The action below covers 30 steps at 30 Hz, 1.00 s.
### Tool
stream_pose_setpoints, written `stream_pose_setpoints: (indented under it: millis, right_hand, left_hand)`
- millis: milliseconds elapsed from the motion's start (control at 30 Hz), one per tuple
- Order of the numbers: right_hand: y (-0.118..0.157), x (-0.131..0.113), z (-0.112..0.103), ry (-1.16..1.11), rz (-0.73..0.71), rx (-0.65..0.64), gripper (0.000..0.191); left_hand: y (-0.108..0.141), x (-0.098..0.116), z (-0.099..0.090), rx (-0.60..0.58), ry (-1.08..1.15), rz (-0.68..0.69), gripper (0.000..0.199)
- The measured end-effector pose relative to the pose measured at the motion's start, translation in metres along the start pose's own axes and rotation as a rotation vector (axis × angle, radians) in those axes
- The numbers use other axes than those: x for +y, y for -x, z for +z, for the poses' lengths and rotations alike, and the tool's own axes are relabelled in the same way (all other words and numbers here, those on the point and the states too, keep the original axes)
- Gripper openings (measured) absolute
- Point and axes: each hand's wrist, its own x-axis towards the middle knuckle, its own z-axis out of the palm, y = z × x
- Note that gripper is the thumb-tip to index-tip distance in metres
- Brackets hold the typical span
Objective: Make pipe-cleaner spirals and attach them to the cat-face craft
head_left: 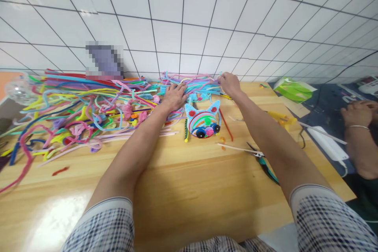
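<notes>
My left hand lies on a bundle of blue and pink pipe cleaners by the wall, its fingers spread. At the right end of that bundle, my right hand is closed in a pinch, with a light blue pipe cleaner tip at its fingers. Just in front stands a cat-like head wound from coloured pipe cleaners, with blue ears, black eyes and a pink nose. Neither hand touches it. A green strip with a yellow end lies beside it, and a red pipe cleaner is to its right.
A tangled heap of pipe cleaners covers the table's left side. Pliers with teal handles lie under my right forearm, near a yellow glue gun. At right are a green package, a white power strip and another person's hands.
</notes>
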Motion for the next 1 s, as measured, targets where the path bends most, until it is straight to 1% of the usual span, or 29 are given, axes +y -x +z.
stream_pose_setpoints:
  millis: [67,167,367,433,567,667,733,833,933,1000]
  right_hand:
    - [-0.002,-0.001,0.001,0.029,0.019,-0.020,0.021]
    - [-0.003,-0.001,0.002,0.062,0.020,-0.065,0.020]
    - [-0.005,-0.002,-0.004,0.036,0.003,-0.090,0.016]
    - [-0.006,0.000,-0.008,0.029,0.004,-0.081,0.017]
    - [-0.008,0.011,-0.022,-0.009,0.046,-0.013,0.015]
    - [-0.007,0.024,-0.043,-0.031,0.084,0.020,0.011]
    - [-0.003,0.032,-0.063,-0.036,0.103,0.054,0.009]
    - [0.012,0.037,-0.101,-0.001,0.128,0.107,0.013]
    - [0.035,0.037,-0.141,0.047,0.148,0.137,0.018]
    - [0.052,0.037,-0.167,0.096,0.166,0.177,0.017]
  left_hand:
    - [0.000,0.000,0.000,-0.004,0.004,0.002,0.057]
    - [0.000,0.001,-0.001,-0.006,0.009,0.000,0.057]
    - [-0.001,0.003,-0.002,-0.029,-0.012,-0.037,0.060]
    - [-0.002,0.004,-0.003,-0.038,-0.020,-0.046,0.061]
    - [-0.003,0.003,-0.002,-0.047,-0.017,-0.066,0.064]
    - [-0.004,0.002,0.000,-0.039,-0.006,-0.075,0.063]
    - [-0.005,0.001,0.002,-0.030,0.000,-0.073,0.062]
    - [-0.006,0.000,0.003,-0.024,-0.005,-0.069,0.062]
    - [-0.006,-0.001,0.003,-0.026,-0.011,-0.072,0.063]
    - [-0.007,-0.002,0.003,-0.027,-0.009,-0.070,0.064]
